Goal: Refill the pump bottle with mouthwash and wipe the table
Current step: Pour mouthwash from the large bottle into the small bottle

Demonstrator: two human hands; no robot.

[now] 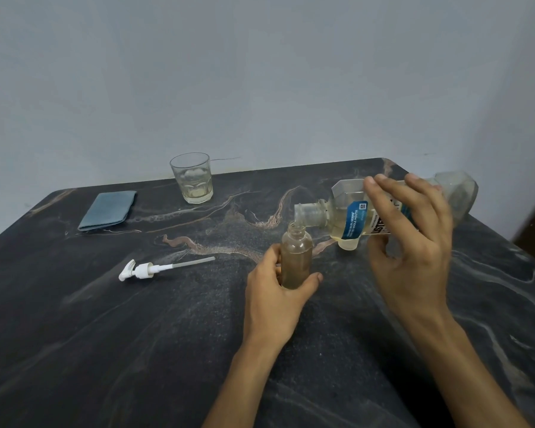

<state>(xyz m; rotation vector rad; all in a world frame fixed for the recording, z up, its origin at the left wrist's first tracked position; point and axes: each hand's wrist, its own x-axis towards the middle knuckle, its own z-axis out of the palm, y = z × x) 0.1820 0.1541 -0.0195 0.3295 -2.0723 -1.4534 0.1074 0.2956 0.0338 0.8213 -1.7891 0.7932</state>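
Left hand point(275, 291) wrapped round small light bottle point(296, 257); right hand point(414, 230) gripping big slick mouthwash bottle point(352, 217) mid-body, near table's point(74, 335) right edge.

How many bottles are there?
2. The small pump bottle stands upright in the left hand; the big mouthwash bottle is tilted over it in the right hand. None seems hidden.

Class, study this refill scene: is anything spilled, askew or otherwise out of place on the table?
No spill shows on the dark table. The pump head lies on its side, off the small bottle, as refilling requires. The mouthwash bottle is tipped on purpose. Nothing else stands out.
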